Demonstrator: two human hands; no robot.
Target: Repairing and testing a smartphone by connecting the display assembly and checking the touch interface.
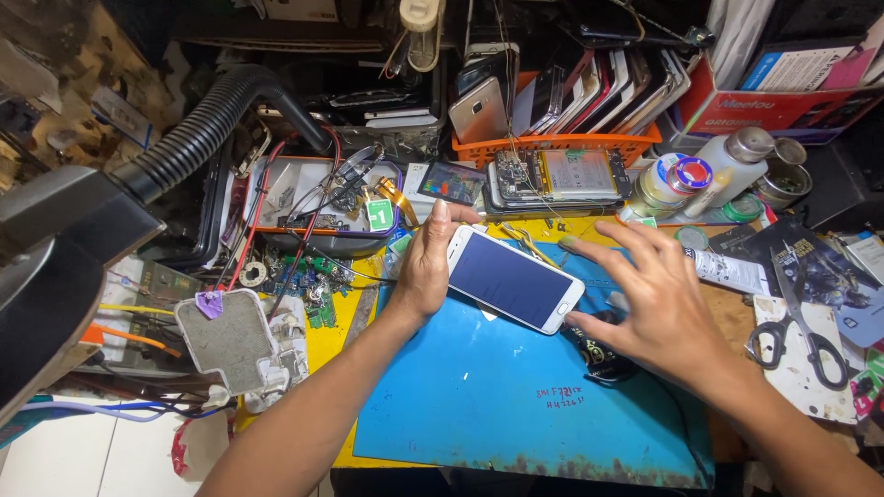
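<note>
On the blue work mat (516,396), a white smartphone (516,279) lies gripped at one end by the left hand (425,267), fingers closed on its edge. Right hand (649,294) hovers with fingers spread, thumb at the far corner. Risk: crowded parts beyond, notably the opened phone (557,177) before the orange basket (552,145), could snag or scratch a slipped handset.

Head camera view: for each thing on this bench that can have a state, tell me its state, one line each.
White phone: screen dark, tilted, left end in the left hand's grip.
Right hand: fingers spread, thumb at the phone's right end.
Scissors: nearly closed, lying flat.
Orange basket: full of upright phones.
Opened phone: back off, insides showing.
</note>
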